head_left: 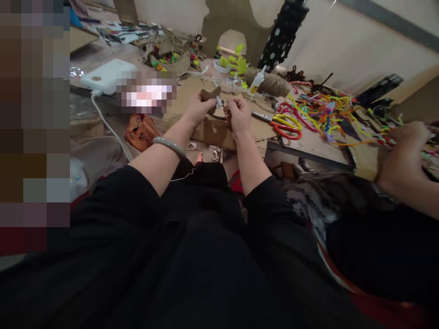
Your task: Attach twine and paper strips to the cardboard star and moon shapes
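Observation:
Above the cardboard-covered table edge, my left hand point(198, 109), with a pale bangle point(169, 146) on its wrist, is closed on a small brown piece point(210, 95). A small whitish bit point(218, 102) shows at its fingertips. My right hand point(240, 114) is just right of it, fingers pinched together; what they hold is too small to make out. Scissors point(286, 126) with yellow and orange handles lie right of my right hand. Beyond my hands stand a small glue bottle point(257, 81) and a twine roll point(272, 83).
A white power bank point(109, 75) with a cable lies at left, near an orange bag point(140, 131). Colourful cords point(325, 114) cover the right side, where another person's hand point(404, 155) reaches in. Tangled twine point(171, 50) and yellow-green pieces point(236, 61) are farther back.

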Available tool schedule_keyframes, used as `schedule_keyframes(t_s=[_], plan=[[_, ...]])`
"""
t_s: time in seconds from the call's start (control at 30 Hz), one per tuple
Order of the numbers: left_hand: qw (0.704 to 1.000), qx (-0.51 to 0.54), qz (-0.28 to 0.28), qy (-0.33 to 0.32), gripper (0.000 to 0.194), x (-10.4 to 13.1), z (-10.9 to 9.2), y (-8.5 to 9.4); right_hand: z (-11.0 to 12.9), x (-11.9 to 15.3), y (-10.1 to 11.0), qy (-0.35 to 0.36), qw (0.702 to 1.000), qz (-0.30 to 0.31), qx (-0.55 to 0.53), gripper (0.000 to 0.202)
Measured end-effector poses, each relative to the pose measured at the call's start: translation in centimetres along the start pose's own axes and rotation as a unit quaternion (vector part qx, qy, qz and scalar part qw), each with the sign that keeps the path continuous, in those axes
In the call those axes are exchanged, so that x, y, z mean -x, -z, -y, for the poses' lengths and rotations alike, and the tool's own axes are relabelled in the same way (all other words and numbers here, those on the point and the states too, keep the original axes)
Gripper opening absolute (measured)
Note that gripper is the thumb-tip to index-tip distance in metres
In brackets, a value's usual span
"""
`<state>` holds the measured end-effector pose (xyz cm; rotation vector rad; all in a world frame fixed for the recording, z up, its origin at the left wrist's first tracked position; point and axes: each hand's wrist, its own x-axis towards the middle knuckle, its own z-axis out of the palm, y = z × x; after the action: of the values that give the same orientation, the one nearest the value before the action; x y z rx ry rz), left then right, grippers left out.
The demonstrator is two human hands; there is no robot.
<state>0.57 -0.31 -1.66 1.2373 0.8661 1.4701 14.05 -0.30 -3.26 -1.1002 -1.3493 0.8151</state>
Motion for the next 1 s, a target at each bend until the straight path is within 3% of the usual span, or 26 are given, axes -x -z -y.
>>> schedule_keyframes(t_s=[0.27,0.47,0.63,0.83,1.0], plan=[[1.0,0.003,-0.002,-0.006,0.011,0.0,0.0,-0.2,1.0,-0.5,-1.0,0.069,0.997,-0.004,0.021,0.036],[1.0,0.0,-0.028,-0.01,0.016,-0.1,0.0,-0.2,-0.1,-0.9,-1.3,0.034,0.999,0.008,0.024,0.034],[1.0,-0.012,-0.011,-0.011,0.017,0.0,-0.2,-0.3,-0.6,-0.8,-1.1,0.034,0.999,0.018,0.022,0.039],[0.999,-0.027,0.011,-0.014,0.026,0.2,-0.5,-0.3,-1.1,-1.1,-1.5,0.039,0.999,-0.017,0.022,0.046],[0.999,-0.041,0.018,-0.017,0.025,0.2,-0.5,-0.3,-1.0,-1.3,-1.3,0.033,0.999,0.015,0.008,0.05]])
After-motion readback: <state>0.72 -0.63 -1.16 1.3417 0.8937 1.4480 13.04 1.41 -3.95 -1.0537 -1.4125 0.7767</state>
